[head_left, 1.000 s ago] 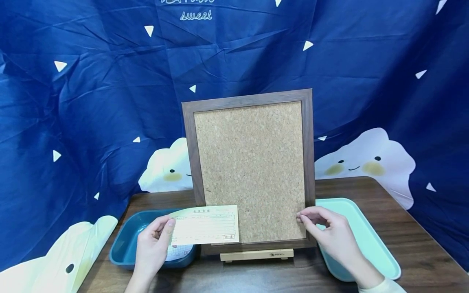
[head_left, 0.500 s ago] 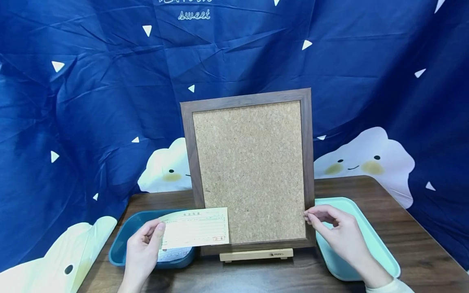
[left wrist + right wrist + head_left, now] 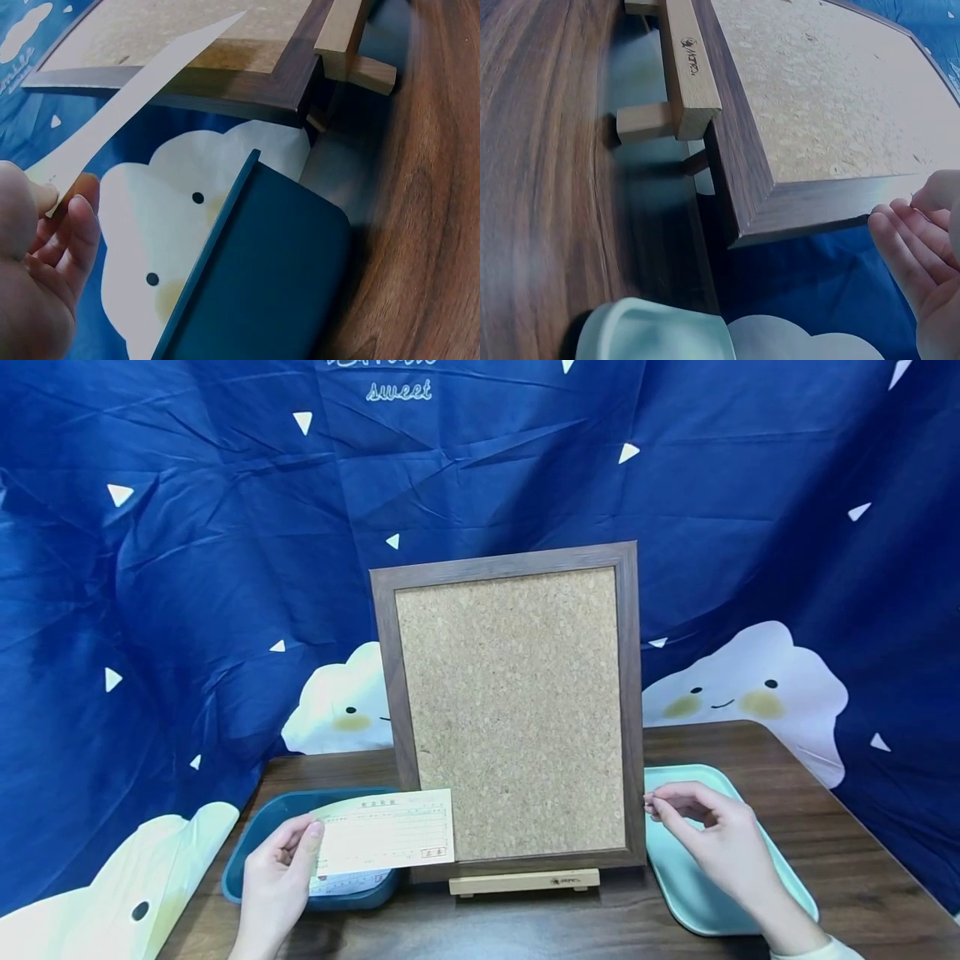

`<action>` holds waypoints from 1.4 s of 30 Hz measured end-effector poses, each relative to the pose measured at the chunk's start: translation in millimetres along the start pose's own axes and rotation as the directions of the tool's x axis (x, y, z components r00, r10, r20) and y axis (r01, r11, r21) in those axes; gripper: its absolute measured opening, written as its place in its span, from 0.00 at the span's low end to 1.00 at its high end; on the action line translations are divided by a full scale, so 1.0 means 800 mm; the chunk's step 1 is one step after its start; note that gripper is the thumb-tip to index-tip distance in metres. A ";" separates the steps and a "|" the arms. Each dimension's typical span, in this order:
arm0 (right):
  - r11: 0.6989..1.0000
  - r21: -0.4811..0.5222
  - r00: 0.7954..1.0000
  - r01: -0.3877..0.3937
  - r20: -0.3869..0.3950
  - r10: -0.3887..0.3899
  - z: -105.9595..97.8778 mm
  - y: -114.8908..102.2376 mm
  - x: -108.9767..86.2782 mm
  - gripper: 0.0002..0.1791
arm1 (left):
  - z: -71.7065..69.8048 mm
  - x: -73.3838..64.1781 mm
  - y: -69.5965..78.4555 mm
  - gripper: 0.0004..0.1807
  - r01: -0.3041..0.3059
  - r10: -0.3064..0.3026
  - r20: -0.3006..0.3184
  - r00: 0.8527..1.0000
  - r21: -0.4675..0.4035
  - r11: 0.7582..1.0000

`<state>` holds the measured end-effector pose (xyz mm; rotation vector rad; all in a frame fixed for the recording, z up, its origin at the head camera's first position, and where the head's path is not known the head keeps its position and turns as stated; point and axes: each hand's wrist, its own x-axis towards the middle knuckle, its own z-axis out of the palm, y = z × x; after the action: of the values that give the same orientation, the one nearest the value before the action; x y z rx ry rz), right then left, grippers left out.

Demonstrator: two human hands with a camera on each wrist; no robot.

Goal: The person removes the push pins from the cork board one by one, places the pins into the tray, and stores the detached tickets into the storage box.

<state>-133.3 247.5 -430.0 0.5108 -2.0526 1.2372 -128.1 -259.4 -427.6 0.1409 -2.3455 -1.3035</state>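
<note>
Between thumb and fingers, my left hand (image 3: 273, 881) pinches the left end of a pale yellow printed receipt slip (image 3: 386, 831). The slip is held in front of the lower left of a framed cork board (image 3: 517, 710); the left wrist view shows the slip (image 3: 127, 105) bowed and nearly edge-on. My right hand (image 3: 720, 839) is beside the board's lower right frame, above a mint tray (image 3: 783, 885). Its thumb and fingertips pinch a tiny pin-like thing, mostly hidden by the fingers. In the right wrist view, this hand (image 3: 922, 247) is close to the wooden frame (image 3: 817, 206).
A light wooden easel ledge (image 3: 525, 882) supports the board on the brown table (image 3: 540, 935). At left, a teal bin (image 3: 255, 827) holds a printed paper (image 3: 348, 883), partly covered by the slip. A blue curtain (image 3: 487, 460) with clouds hangs behind.
My left hand has moved left and slightly down with the receipt slip. My right hand has moved right, from in front of the cork to beyond the frame's edge.
</note>
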 end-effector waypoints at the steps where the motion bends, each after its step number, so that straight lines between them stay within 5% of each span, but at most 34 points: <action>1: 1.000 -0.004 1.000 -0.002 -0.002 0.002 -0.002 0.001 0.000 0.19 | -0.001 0.000 0.000 0.14 0.006 -0.006 -0.001 1.000 0.004 1.000; 34: 0.991 -0.055 0.992 -0.123 -0.015 0.122 -0.046 0.031 -0.008 0.15 | -0.028 0.014 -0.031 0.13 0.000 0.005 -0.118 0.993 0.038 0.999; 42: 0.985 -0.068 0.987 -0.159 0.001 0.159 -0.052 0.043 -0.011 0.13 | -0.036 0.014 -0.032 0.17 0.074 -0.065 -0.116 0.991 0.075 0.994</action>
<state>-134.7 300.1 -444.2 0.3247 -2.1673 1.2527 -128.6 -299.1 -431.9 0.3159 -2.3148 -1.2018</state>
